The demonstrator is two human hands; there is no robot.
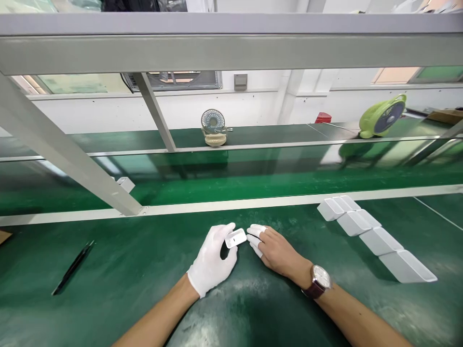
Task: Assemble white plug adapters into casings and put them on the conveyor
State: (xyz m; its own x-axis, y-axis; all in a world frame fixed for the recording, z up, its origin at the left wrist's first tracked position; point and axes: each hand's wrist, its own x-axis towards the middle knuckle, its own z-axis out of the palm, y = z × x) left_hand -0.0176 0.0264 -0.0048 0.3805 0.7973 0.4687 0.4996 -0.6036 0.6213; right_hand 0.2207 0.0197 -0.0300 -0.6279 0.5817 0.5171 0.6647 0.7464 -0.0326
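My left hand [213, 260], in a white glove, pinches a small white rounded part [236, 238] between thumb and fingers, just above the green table [144, 270]. A small dark mark shows on the part's top face. Just right of the part is my right hand [273, 248], palm down, with white covers on several fingertips. Its fingers are stretched out close to the part's right end; whether they touch it I cannot tell. Nothing shows in the right hand.
Several white boxes [379, 241] stand in a diagonal row at the right. Black tweezers [73, 268] lie at the left. Behind a white rail [231, 206] are a small white piece [126, 184], a beige fan [213, 126] and a green fan [382, 117]. A slanted post [72, 144] rises at the left.
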